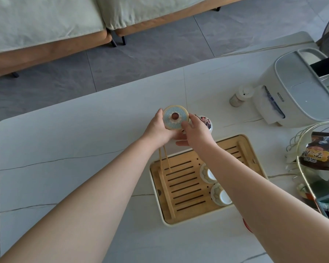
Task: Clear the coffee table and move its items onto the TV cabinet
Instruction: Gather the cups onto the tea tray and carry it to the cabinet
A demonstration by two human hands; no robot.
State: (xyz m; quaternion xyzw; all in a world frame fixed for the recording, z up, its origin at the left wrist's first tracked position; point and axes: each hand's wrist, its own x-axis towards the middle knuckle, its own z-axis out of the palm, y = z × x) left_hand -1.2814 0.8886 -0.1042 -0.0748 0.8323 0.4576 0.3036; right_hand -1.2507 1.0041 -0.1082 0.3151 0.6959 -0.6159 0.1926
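Note:
A round jar with a blue patterned lid and a brown knob (175,117) is held above the white coffee table (65,149). My left hand (158,128) grips its left side and my right hand (195,132) wraps its right side. Behind my right hand, a small patterned cup (207,122) peeks out. A bamboo tea tray (184,188) lies under my right forearm, with two white teacups (207,172) (221,194) on it and thin bamboo tongs (164,160) leaning at its left end.
A white tissue dispenser box (296,88) and a small pump bottle (240,96) stand at the back right. A gold wire basket (311,168) with snack packets sits at the right edge. Sofas (46,21) stand beyond the grey tiled floor.

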